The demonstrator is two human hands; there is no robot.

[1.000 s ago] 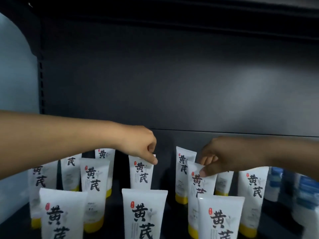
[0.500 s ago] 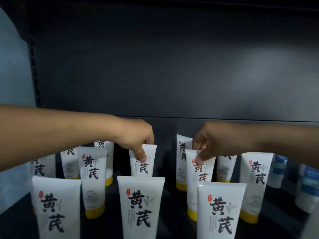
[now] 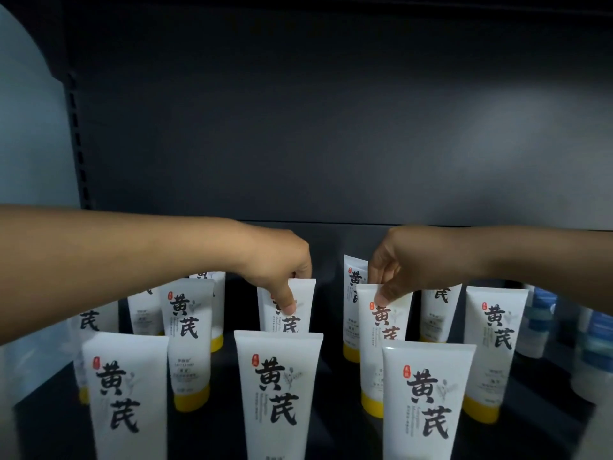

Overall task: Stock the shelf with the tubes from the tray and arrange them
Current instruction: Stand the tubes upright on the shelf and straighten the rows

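Several white tubes with black characters and yellow caps stand cap-down on the dark shelf [image 3: 331, 386]. My left hand [image 3: 282, 270] reaches in from the left and pinches the top edge of a middle-row tube [image 3: 298, 310], thumb on its front. My right hand [image 3: 391, 270] comes in from the right and pinches the top of another upright tube [image 3: 378, 346] to the right of it. Three tubes stand in the front row, the centre one [image 3: 278, 393] right before the left-hand tube. The tray is out of view.
The shelf's dark back panel [image 3: 331, 144] rises behind the tubes, with a slotted upright [image 3: 78, 144] at the left. White-and-blue containers [image 3: 544, 317] stand at the far right. Tubes at the back left [image 3: 142, 313] are partly hidden by my left forearm.
Both hands have lowered onto their tubes' top edges and taken a firmer pinch. The right-hand tube now stands more upright. The camera has moved closer and lower.
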